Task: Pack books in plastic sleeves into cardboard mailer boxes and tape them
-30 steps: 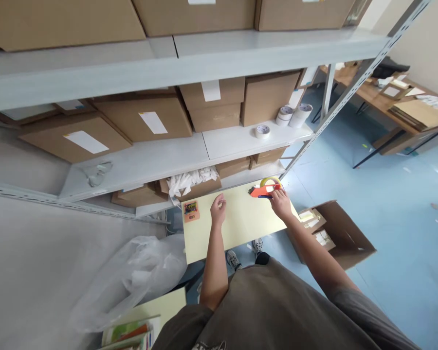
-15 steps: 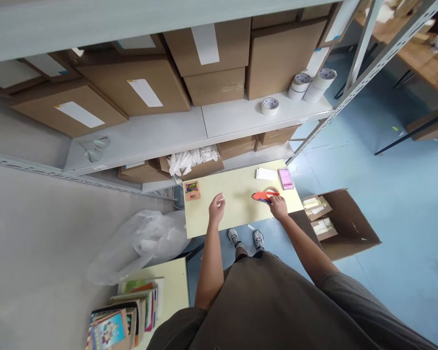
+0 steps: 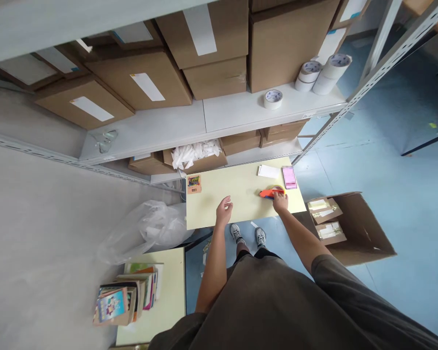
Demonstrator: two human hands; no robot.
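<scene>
My right hand (image 3: 280, 201) is closed on the handle of an orange tape dispenser (image 3: 271, 192), which rests on the right part of a pale yellow table (image 3: 241, 204). My left hand (image 3: 224, 211) hovers over the table's near edge, fingers loosely curled and holding nothing. A small orange card (image 3: 194, 184) lies at the table's far left corner. A white slip (image 3: 268, 171) and a pink pad (image 3: 289, 177) lie at the far right corner, just beyond the dispenser.
Grey metal shelving (image 3: 241, 114) behind the table carries cardboard boxes (image 3: 146, 82) and tape rolls (image 3: 273, 98). An open carton (image 3: 350, 228) stands on the blue floor at right. A clear plastic bag (image 3: 146, 233) and a second table with stacked books (image 3: 126, 301) are at left.
The dispenser came down onto the table in my right hand. My left hand drew back toward the near edge. The view tilted down, bringing the books into sight.
</scene>
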